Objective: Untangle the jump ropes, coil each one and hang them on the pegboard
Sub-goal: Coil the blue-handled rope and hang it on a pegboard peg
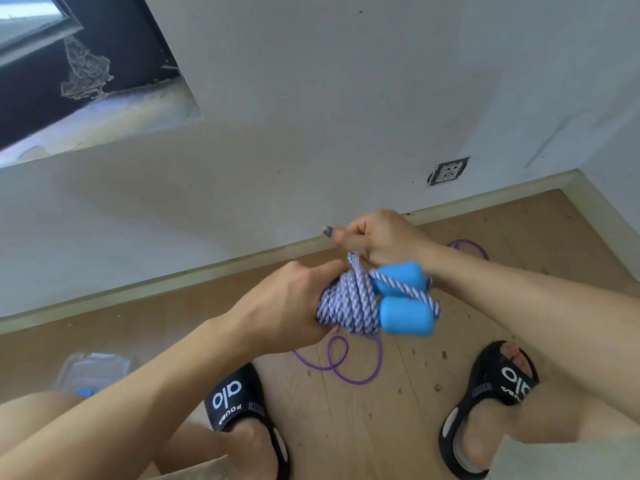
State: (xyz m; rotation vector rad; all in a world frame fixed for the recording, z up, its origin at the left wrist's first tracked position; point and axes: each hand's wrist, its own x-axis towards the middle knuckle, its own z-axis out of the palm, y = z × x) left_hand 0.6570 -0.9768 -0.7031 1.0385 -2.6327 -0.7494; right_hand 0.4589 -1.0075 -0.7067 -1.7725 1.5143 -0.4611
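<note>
- Holding the blue-and-white braided jump rope with fat blue foam handles mid-air: left hand clamped round the coil, right hand pinching a strand.
- Probably soft, light, grippy; grab the wraps, not the handles.
- Thin purple plastic rope lies loose on the wooden floor.

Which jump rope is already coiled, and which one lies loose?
The striped rope with blue handles is coiled, held in both hands. The purple rope lies loose on the floor.

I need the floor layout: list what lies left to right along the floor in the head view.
Clear plastic packet → left sandal → purple rope loop → right sandal.
</note>
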